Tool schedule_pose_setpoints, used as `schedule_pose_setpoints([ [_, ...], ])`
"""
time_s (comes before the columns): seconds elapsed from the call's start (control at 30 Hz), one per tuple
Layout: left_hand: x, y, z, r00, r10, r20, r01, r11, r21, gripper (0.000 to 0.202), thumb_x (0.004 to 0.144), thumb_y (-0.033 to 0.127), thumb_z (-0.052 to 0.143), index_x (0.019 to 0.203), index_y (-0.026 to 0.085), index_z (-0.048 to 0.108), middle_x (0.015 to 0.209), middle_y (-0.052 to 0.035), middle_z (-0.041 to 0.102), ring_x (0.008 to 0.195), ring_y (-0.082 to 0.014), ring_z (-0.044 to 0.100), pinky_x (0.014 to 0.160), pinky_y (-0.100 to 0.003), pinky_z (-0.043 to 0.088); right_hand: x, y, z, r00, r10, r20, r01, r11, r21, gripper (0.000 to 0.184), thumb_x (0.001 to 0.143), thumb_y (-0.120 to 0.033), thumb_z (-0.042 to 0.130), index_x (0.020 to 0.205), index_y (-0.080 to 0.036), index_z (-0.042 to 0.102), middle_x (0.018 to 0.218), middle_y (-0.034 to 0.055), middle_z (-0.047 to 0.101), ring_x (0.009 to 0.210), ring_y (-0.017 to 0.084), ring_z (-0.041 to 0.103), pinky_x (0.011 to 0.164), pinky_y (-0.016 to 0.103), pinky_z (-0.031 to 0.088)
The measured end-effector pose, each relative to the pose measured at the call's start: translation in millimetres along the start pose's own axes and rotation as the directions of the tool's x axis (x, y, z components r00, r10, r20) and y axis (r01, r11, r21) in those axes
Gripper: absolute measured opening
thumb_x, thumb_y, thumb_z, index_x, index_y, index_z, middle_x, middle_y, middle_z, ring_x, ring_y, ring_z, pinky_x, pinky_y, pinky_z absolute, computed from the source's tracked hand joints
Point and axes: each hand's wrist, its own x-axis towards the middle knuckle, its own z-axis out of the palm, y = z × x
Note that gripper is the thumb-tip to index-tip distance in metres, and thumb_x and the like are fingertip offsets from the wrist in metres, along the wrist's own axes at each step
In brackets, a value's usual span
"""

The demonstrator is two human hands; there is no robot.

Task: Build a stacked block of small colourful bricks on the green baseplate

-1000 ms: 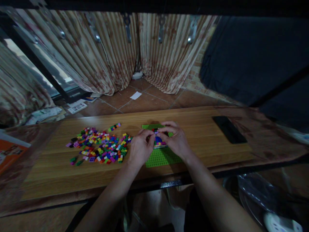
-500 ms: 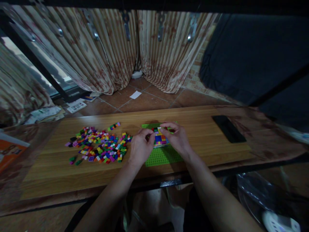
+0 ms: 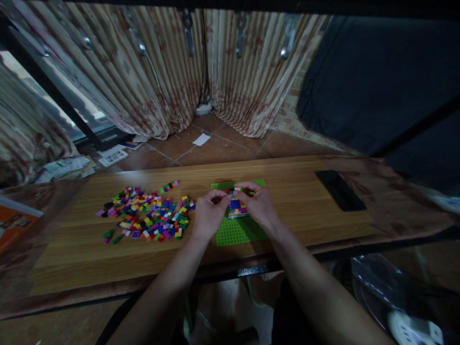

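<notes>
On the wooden tabletop lies a green studded baseplate (image 3: 239,233), with a block of many-coloured toy bricks (image 3: 235,206) built up on its middle. My left hand (image 3: 212,211) is at the left side of this block, thumb and forefinger pinched together at its upper left edge. Over the right part of the block bends my right hand (image 3: 259,202), its fingers curled and closed on the top. Whatever lies between the fingertips of either hand is too small or hidden to make out. My hands cover part of the block.
A spread of loose coloured bricks (image 3: 154,215) lies left of the baseplate, with a short joined row of bricks (image 3: 169,186) behind it. At the right end of the table (image 3: 294,182) rests a black phone (image 3: 339,190). An orange box (image 3: 16,221) stands at the left edge.
My right hand has shifted slightly left, over more of the brick block, towards my left hand. My left hand stays at almost the same place.
</notes>
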Motion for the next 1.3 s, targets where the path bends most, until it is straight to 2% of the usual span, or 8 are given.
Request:
schedule_pose_setpoints([
  [0.2, 0.2, 0.5, 2.5, 0.996, -0.091, 0.002, 0.091, 0.991, -0.094, 0.014, 0.071, 0.03, 0.067, 0.067, 0.016, 0.067, 0.059, 0.0028, 0.062, 0.054, -0.0103, 0.052, 0.054, -0.022, 0.04, 1.3, -1.5, 3.1, 1.0, 0.002, -0.02, -0.003, 0.999, -0.041, 0.022, 0.071, -0.031, 0.065, 0.087, -0.019, 0.075, 0.087, 0.0046, 0.074, 0.078, 0.02, 0.066, 0.075, 0.034, 0.05],
  [0.37, -1.4, 3.5, 0.5, 0.998, -0.062, 0.012, 0.063, 0.995, -0.076, 0.015, 0.073, 0.03, 0.064, 0.067, 0.017, 0.067, 0.06, 0.0025, 0.062, 0.055, -0.0102, 0.052, 0.055, -0.021, 0.041, -0.1, -1.6, 0.8, 1.0, 0.027, -0.006, -0.027, 0.999, 0.026, 0.024, 0.07, -0.035, 0.067, 0.087, -0.019, 0.075, 0.089, 0.0051, 0.075, 0.081, 0.021, 0.067, 0.077, 0.035, 0.051],
  [0.47, 3.4, 6.8, -16.5, 0.999, -0.041, -0.031, 0.04, 0.999, -0.007, 0.016, 0.075, 0.03, 0.061, 0.072, 0.017, 0.068, 0.064, 0.001, 0.065, 0.058, -0.0114, 0.055, 0.056, -0.022, 0.043, -0.4, -2.7, -3.4, 0.999, 0.02, -0.041, -0.017, 0.995, 0.094, 0.025, 0.073, -0.039, 0.066, 0.087, -0.02, 0.074, 0.089, 0.0049, 0.074, 0.082, 0.02, 0.067, 0.077, 0.035, 0.052],
  [0.57, 14.0, 6.8, -48.1, 0.995, 0.006, -0.097, 0.008, 0.989, 0.145, 0.017, 0.076, 0.027, 0.057, 0.077, 0.016, 0.07, 0.072, -0.0012, 0.069, 0.063, -0.0135, 0.06, 0.06, -0.023, 0.047, 1.1, -2.8, -8.3, 0.994, 0.011, -0.112, 0.006, 0.989, 0.147, 0.023, 0.075, -0.04, 0.065, 0.084, -0.021, 0.074, 0.086, 0.0041, 0.074, 0.082, 0.02, 0.067, 0.077, 0.034, 0.052],
  [0.77, 27.0, -6.8, -102.8, 1.0, 0.012, -0.008, -0.005, 0.833, 0.554, 0.027, 0.071, 0.015, 0.052, 0.088, 0.015, 0.073, 0.085, -0.0072, 0.074, 0.076, -0.0192, 0.067, 0.073, -0.029, 0.052, 1.9, 0.2, -12.3, 0.988, -0.01, -0.153, 0.029, 0.992, 0.119, 0.018, 0.076, -0.038, 0.065, 0.08, -0.023, 0.073, 0.083, 0.0033, 0.074, 0.081, 0.02, 0.066, 0.074, 0.033, 0.051],
  [0.97, 18.7, -5.1, -102.4, 0.987, -0.032, 0.157, -0.098, 0.654, 0.75, 0.034, 0.069, 0.012, 0.053, 0.095, 0.02, 0.074, 0.084, -0.0051, 0.075, 0.077, -0.0211, 0.068, 0.072, -0.029, 0.053, 0.4, 4.0, -10.8, 0.991, -0.044, -0.128, 0.053, 0.997, 0.061, 0.021, 0.078, -0.04, 0.064, 0.08, -0.022, 0.074, 0.081, 0.0037, 0.073, 0.079, 0.021, 0.067, 0.073, 0.035, 0.051],
  [1.1, 19.7, -1.4, -107.3, 0.997, -0.045, 0.069, -0.032, 0.553, 0.833, 0.035, 0.076, 0.014, 0.049, 0.102, 0.018, 0.074, 0.096, -0.0114, 0.075, 0.086, -0.0251, 0.069, 0.079, -0.032, 0.052, 1.6, 9.1, -11.4, 0.991, -0.072, -0.112, 0.074, 0.997, 0.02, 0.021, 0.079, -0.04, 0.064, 0.082, -0.021, 0.074, 0.084, 0.0044, 0.073, 0.079, 0.021, 0.066, 0.072, 0.035, 0.05],
  [1.3, 24.0, -6.2, -114.4, 0.997, -0.058, 0.041, -0.005, 0.518, 0.856, 0.036, 0.075, 0.013, 0.054, 0.106, 0.018, 0.072, 0.102, -0.0118, 0.074, 0.093, -0.0264, 0.069, 0.087, -0.034, 0.051, 1.7, 11.3, -11.5, 0.993, -0.065, -0.097, 0.066, 0.998, 0.003, 0.02, 0.08, -0.038, 0.063, 0.083, -0.022, 0.074, 0.082, 0.0035, 0.073, 0.076, 0.019, 0.065, 0.073, 0.035, 0.05],
])
